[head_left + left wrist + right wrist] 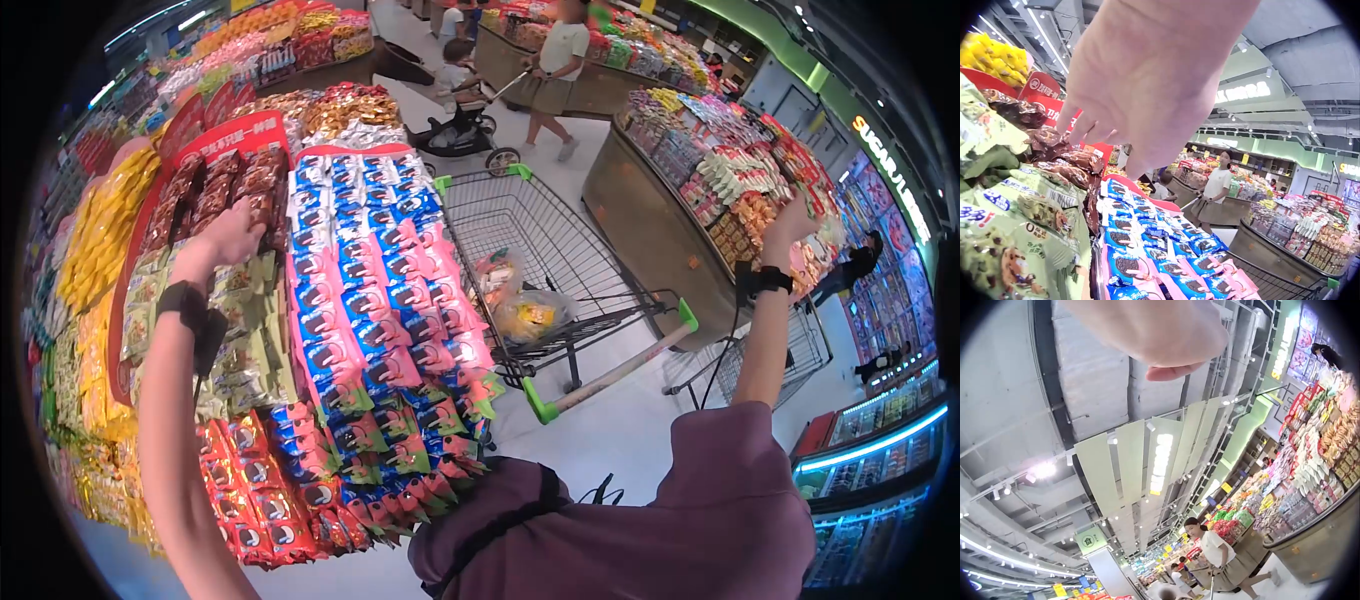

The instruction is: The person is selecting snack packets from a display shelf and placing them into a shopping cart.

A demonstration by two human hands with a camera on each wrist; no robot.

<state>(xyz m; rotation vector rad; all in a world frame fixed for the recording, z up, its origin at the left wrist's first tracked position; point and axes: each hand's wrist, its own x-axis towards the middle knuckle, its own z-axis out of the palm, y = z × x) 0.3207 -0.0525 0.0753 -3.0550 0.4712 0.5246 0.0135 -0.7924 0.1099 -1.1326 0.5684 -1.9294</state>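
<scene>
My left hand (pixel 232 235) reaches over the candy display, its fingers right at the brown packets (pixel 240 185) in the upper rows. In the left wrist view, the thumb points down apart from the fingers (pixel 1085 128), with no packet between them. Light green snack packets (pixel 245 320) lie just below that hand. Beside them are rows of blue and pink packets (pixel 370 300) with a dark cookie picture. Raised on the other side, my right hand (pixel 793 228) is loosely curled and holds nothing. Only its underside and one fingertip show in the right wrist view.
A shopping cart (pixel 530 215) with bagged goods (pixel 530 318) stands right of the display. Beyond it is another candy counter (pixel 640 215). A person (pixel 563 60) pushes a stroller (pixel 460 135) along the aisle. A second cart (pixel 780 360) stands at the right.
</scene>
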